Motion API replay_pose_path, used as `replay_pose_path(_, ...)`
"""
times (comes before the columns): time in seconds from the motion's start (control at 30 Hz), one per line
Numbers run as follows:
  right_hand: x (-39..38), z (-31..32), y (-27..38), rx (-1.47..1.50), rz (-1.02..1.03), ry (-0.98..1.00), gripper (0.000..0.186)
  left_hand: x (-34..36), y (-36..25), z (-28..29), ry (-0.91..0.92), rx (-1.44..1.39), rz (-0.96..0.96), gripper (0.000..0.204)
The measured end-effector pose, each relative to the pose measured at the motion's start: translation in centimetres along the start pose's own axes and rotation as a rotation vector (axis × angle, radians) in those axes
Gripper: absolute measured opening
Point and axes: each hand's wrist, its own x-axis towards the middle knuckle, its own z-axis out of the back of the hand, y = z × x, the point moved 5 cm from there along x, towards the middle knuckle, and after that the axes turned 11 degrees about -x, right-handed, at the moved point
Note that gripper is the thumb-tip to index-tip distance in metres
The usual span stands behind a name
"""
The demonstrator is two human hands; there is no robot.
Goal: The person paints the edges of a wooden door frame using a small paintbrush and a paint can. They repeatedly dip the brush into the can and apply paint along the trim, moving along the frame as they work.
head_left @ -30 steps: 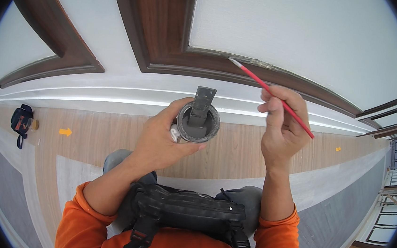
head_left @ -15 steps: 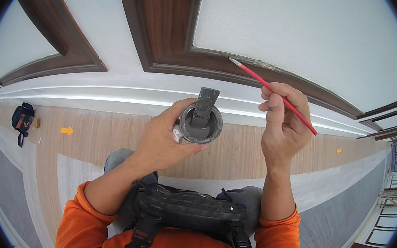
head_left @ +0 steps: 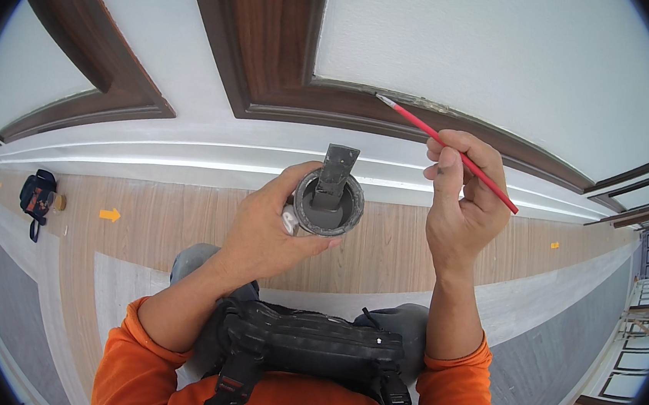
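Note:
My left hand (head_left: 264, 228) is wrapped round a small open can of dark grey paint (head_left: 350, 224), with something white pressed beside it near the palm. A flat, paint-coated stirring stick (head_left: 335, 174) leans up out of the can. Between thumb and fingers, my right hand (head_left: 464, 192) pinches a thin red paintbrush (head_left: 416, 120). Its tip is at the inner edge of the dark brown wood frame moulding (head_left: 272, 94) on the wall, where a worn, greyish strip (head_left: 426, 103) runs along the white panel (head_left: 492, 47).
A second brown frame (head_left: 130, 85) is on the wall to the left. Below runs a white baseboard (head_left: 151, 155). A dark bag (head_left: 37, 194) and a yellow arrow marker (head_left: 109, 215) lie on the wood-look floor. A black pouch (head_left: 312, 340) is strapped across my front.
My right hand and the brush have shifted very slightly left, the brush tip staying near the same spot on the moulding. My left hand with the can is practically still.

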Motion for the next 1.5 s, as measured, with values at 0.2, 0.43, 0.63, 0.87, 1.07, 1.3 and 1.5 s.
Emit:
replay_pose_path(0.2, 0.0, 0.3, -0.1, 0.011, -0.022, 0.009, 0.011, -0.1, 0.2, -0.1, -0.008, -0.005, -0.013, 0.085)
replay_pose_path(0.43, -0.1, 2.4, -1.0, -0.046, -0.026, -0.112, 0.010, -0.1, 0.1, 0.0, -0.001, -0.035, -0.018, 0.083)
replay_pose_path(0.63, -0.5, 3.3, -2.0, -0.099, -0.026, -0.113, 0.009, -0.1, -0.1, -0.1, 0.004, -0.034, -0.011, 0.084)
replay_pose_path(0.87, -0.7, 4.3, -2.5, -0.148, -0.021, -0.175, 0.010, 0.0, 0.1, -0.3, -0.010, -0.071, -0.002, 0.082)
replay_pose_path(1.07, -0.5, 5.9, -2.7, -0.098, -0.037, -0.227, 0.009, -0.1, -0.1, -0.2, -0.018, -0.021, -0.017, 0.081)
replay_pose_path(1.3, -0.9, 5.1, 2.3, 0.302, 0.044, 0.078, 0.020, -0.2, -0.2, -0.2, -0.035, 0.015, -0.040, 0.084)
replay_pose_path(1.5, -1.9, 3.0, 4.6, 0.247, 0.065, 0.291, 0.013, -0.5, 0.4, -0.3, -0.018, 0.007, -0.088, 0.083)
